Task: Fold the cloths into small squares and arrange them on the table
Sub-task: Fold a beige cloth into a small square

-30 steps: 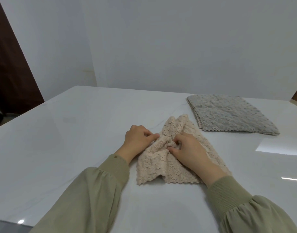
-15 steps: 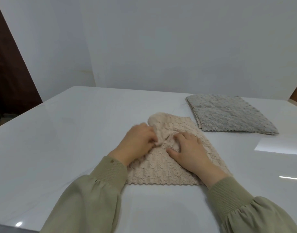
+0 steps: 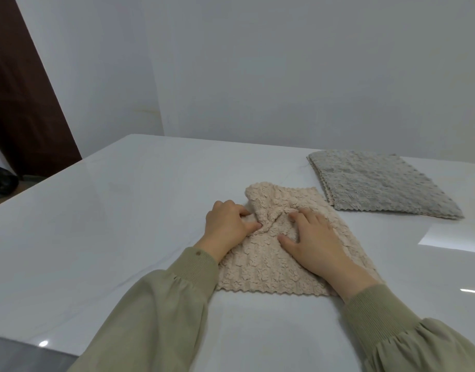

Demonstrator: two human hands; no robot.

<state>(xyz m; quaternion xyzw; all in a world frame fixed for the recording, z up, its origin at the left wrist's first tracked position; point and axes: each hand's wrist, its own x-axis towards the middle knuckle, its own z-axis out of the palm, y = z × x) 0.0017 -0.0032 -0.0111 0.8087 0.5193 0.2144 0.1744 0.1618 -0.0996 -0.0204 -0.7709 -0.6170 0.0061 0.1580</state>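
Note:
A beige textured cloth (image 3: 268, 264) lies on the white table (image 3: 123, 224) in front of me, puckered into a ridge near its middle. My left hand (image 3: 227, 228) grips the cloth's left edge, thumb and curled fingers pinching a bunch of fabric. My right hand (image 3: 314, 242) rests flat on the cloth's right half with fingers spread, pressing it down. A grey cloth (image 3: 378, 183) lies folded flat at the back right, just beyond the beige one.
A white wall stands close behind the table's far edge. A dark brown door (image 3: 21, 98) is at the left, with a dark object (image 3: 2, 181) on the floor beside it. Window light reflects on the table at the right.
The beige cloth went from a bunched, tilted heap to a flatter rectangle with a straight near edge. My right hand opened from pinching the cloth to lying flat on it.

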